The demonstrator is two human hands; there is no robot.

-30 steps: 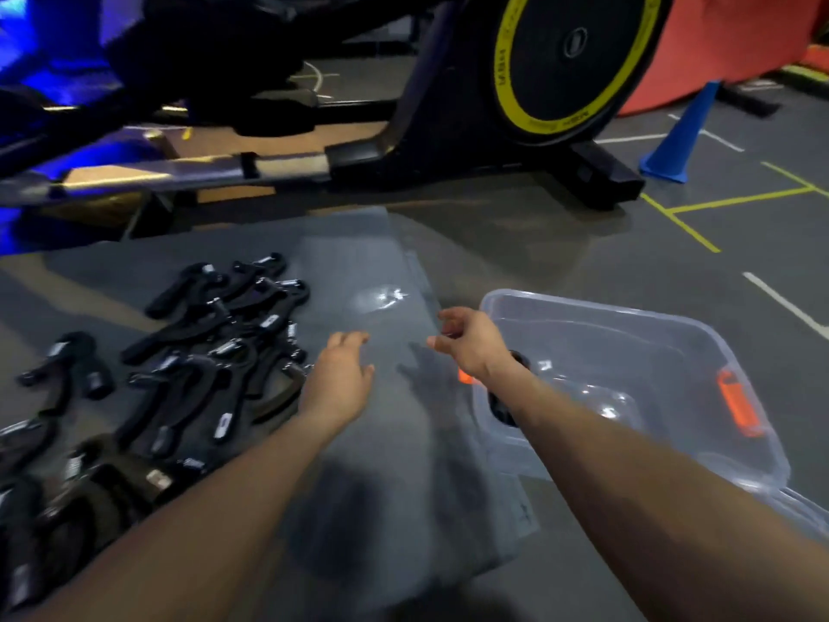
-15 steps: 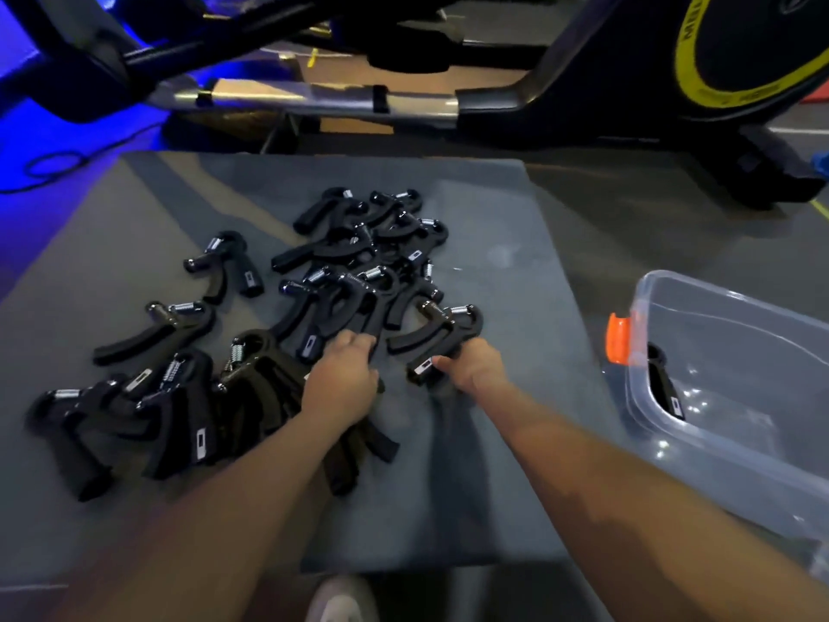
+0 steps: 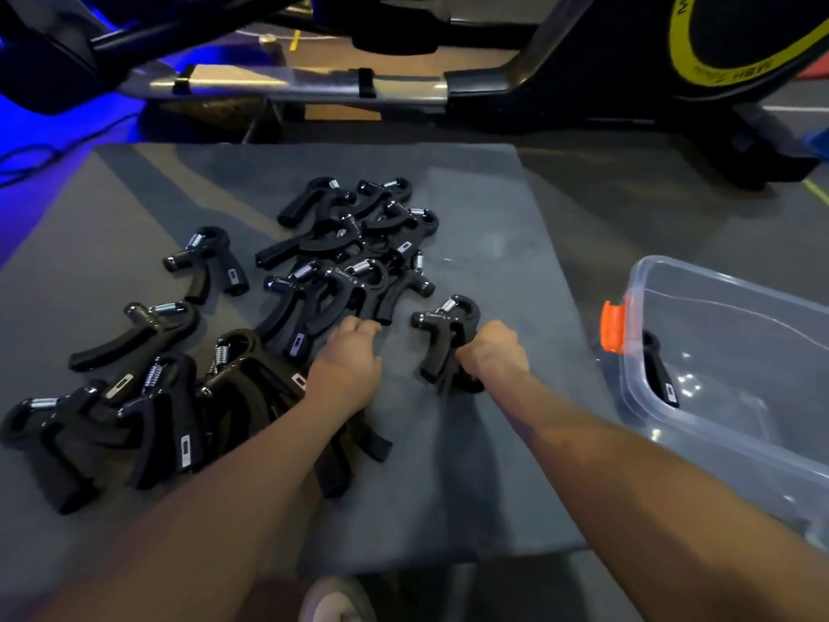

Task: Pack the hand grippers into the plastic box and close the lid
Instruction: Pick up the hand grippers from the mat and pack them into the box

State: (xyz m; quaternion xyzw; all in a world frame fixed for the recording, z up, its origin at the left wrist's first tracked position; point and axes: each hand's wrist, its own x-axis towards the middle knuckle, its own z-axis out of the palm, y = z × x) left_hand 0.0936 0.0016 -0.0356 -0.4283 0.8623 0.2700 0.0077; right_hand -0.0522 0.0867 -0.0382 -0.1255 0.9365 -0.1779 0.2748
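Several black hand grippers (image 3: 359,244) lie in a loose pile on a grey mat (image 3: 493,208), with more stacked at the near left (image 3: 148,415). My right hand (image 3: 493,352) is shut around the handles of one hand gripper (image 3: 442,329), which sits a little apart from the pile on its right. At the pile's near edge, my left hand (image 3: 350,361) has its fingers curled over the handle of another gripper (image 3: 377,303). The clear plastic box (image 3: 726,285) with an orange latch (image 3: 612,327) stands open at the right, with one gripper (image 3: 659,370) inside. No lid is in view.
A large black exercise machine (image 3: 583,83) with a yellow-ringed wheel and a metal rail runs across the back, just beyond the mat. Blue light falls on the floor at the far left. A shoe (image 3: 336,599) shows at the bottom edge.
My view swung left from the box to the pile. Both hands came down onto grippers, and my right hand has drawn one gripper slightly away from the pile.
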